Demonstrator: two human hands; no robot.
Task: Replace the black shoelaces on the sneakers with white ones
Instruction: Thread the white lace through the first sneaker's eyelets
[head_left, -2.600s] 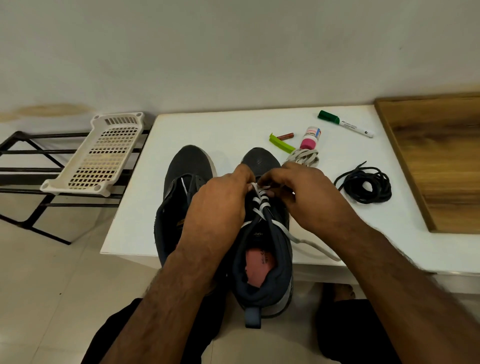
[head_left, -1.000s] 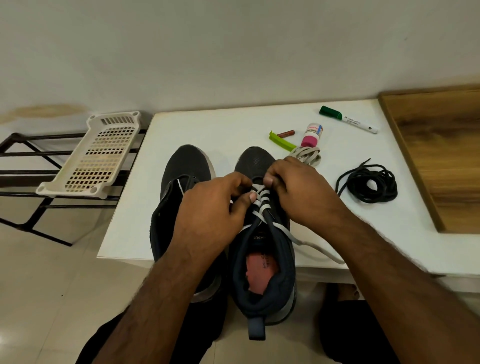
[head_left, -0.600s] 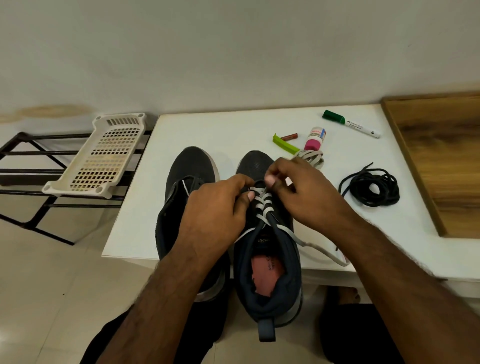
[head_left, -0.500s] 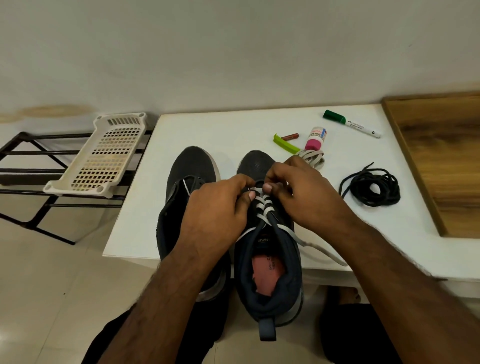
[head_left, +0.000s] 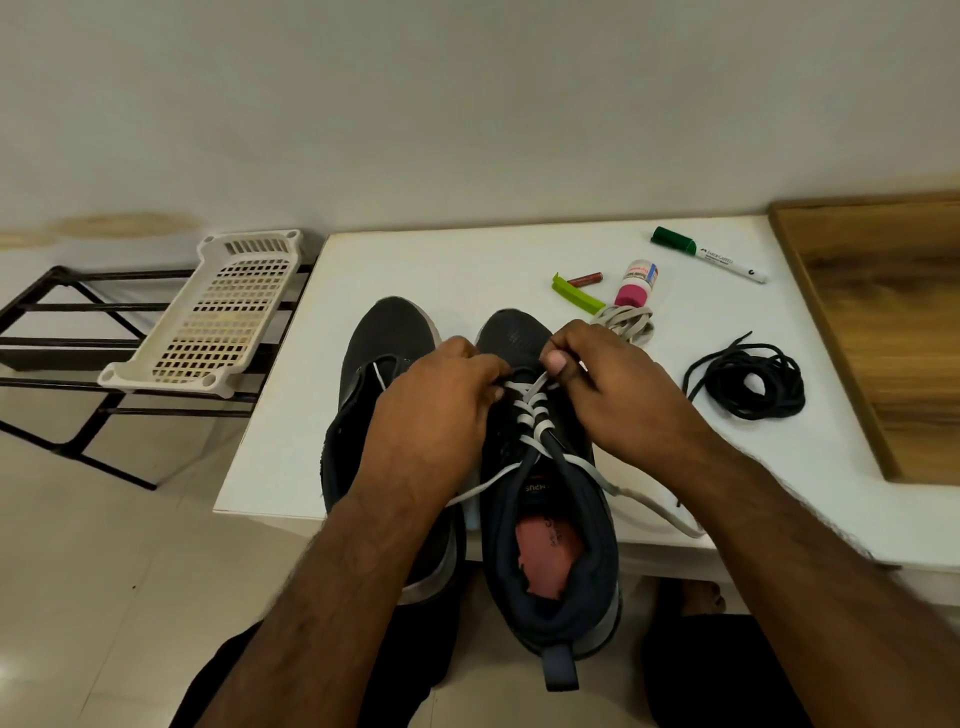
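- Your right hand (head_left: 613, 395) pinched the flat white shoelace (head_left: 532, 410) at the top crossings of the dark fabric sneaker (head_left: 545, 499).
- Left hand (head_left: 441, 410) curled against the eyelet edge opposite; whether it held lace, couldn't tell.
- Best bet was snugging each crossing evenly, lace kept flat.

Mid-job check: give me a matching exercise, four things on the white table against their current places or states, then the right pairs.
Things:
1. Coiled black shoelaces
2. Bundled white shoelace
3. Green-capped white marker
4. Dark sneaker with pink insole

States:
A. Half laced in white
B. Far edge, near wooden board
C. Right of the right hand, loose
D. Beside pink-capped bottle

Pairs: 1-C, 2-D, 3-B, 4-A
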